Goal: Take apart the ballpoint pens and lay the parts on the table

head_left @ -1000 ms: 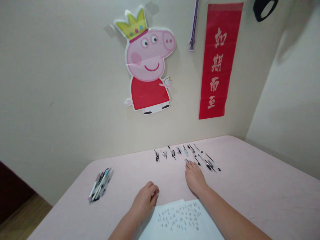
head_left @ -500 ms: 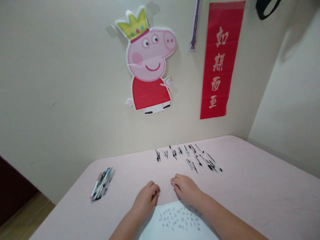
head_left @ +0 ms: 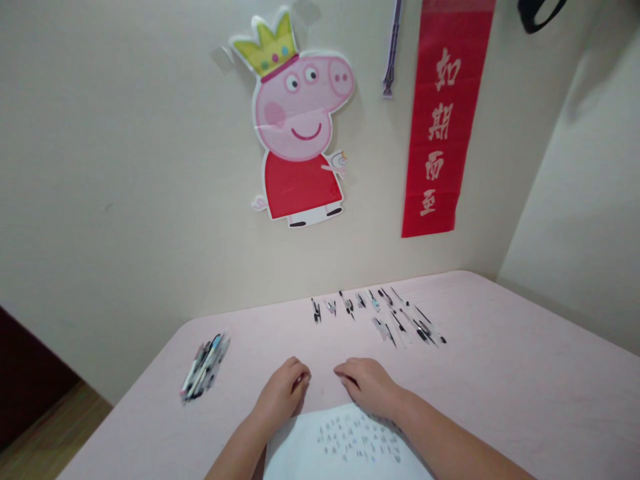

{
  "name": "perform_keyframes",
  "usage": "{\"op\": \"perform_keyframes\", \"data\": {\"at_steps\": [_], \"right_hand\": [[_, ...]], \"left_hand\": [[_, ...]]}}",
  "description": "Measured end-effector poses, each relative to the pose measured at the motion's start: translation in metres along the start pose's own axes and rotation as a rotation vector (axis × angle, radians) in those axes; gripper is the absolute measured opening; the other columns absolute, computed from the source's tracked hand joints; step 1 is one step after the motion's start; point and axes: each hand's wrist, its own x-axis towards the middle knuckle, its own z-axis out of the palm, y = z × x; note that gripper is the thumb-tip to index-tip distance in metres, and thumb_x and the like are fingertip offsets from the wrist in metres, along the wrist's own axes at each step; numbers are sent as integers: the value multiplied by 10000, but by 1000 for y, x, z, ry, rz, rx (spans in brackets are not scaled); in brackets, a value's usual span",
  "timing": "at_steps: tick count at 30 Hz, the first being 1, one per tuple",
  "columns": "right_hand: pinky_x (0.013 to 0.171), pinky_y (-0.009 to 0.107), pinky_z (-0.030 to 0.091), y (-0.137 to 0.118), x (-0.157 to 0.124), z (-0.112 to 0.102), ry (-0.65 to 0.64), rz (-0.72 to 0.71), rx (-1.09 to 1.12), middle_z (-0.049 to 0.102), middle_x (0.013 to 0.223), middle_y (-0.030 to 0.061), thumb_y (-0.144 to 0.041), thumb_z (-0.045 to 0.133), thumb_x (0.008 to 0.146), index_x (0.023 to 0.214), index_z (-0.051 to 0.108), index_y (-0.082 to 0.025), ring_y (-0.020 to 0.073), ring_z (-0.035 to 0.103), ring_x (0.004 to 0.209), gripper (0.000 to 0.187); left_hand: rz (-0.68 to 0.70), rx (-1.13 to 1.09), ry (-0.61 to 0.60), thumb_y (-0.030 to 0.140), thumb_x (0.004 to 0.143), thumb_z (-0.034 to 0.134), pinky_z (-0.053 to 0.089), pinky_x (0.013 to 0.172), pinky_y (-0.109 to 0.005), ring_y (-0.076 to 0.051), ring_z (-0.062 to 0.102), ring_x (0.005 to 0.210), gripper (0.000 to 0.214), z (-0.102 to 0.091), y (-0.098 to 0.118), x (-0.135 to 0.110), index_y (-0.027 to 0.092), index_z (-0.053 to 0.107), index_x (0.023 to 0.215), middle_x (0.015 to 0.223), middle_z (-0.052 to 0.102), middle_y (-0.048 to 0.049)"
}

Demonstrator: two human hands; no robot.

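Note:
My left hand (head_left: 285,390) rests low over the pink table cover, fingers curled and thumb drawn in. Whatever its fingers may pinch is hidden or too small to name. Across a narrow gap, my right hand (head_left: 367,381) points leftward with its fingertips pressed together, and I cannot make out anything between them. Both wrists lie beside a white sheet (head_left: 295,453) at the bottom edge. Rows of small dark marks cover the sheet's right part, too blurred to read.
Several pens lie in a bundle (head_left: 205,367) on the left. Toward the wall, disassembled pen parts (head_left: 397,323) are laid out in rows on the pink cover (head_left: 525,373). A cartoon pig cutout (head_left: 303,140) and a red banner (head_left: 447,120) hang on the wall.
My left hand has moved left and slightly up, widening the strip of sheet beside it. The right hand has shifted slightly left and down, its fingertips now closer together.

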Motion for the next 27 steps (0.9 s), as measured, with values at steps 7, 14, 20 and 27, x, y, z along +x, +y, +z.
{"op": "perform_keyframes", "data": {"at_steps": [7,14,20,27], "right_hand": [[826,259,438,0,0,-1,-17,19,20,711,1007,48,-179,435,858,1100,669,-214,178,633,933,338],[839,264,445,3,1,3,-7,27,43,711,1023,47,-188,435,860,1107,671,-220,179,637,942,343],[846,267,450,4,1,3,4,25,53,711,1028,45,-189,430,864,1115,670,-224,181,640,947,349],[848,267,452,4,1,4,8,17,56,713,1030,41,-183,435,860,1107,673,-227,176,639,954,346]], "left_hand": [[-181,377,233,235,868,397,380,937,-360,-244,540,1009,274,-36,-49,-1,146,640,959,1018,620,-109],[-580,837,392,156,876,341,384,907,-417,-307,567,991,361,-83,-104,-34,65,621,1086,1048,629,-182],[-764,834,306,187,876,359,433,794,-391,-297,608,875,378,-88,-120,-44,93,580,1168,999,663,-161],[-765,823,308,212,888,304,411,771,-352,-293,599,895,385,-86,-117,-44,78,600,1093,986,663,-185]]}}
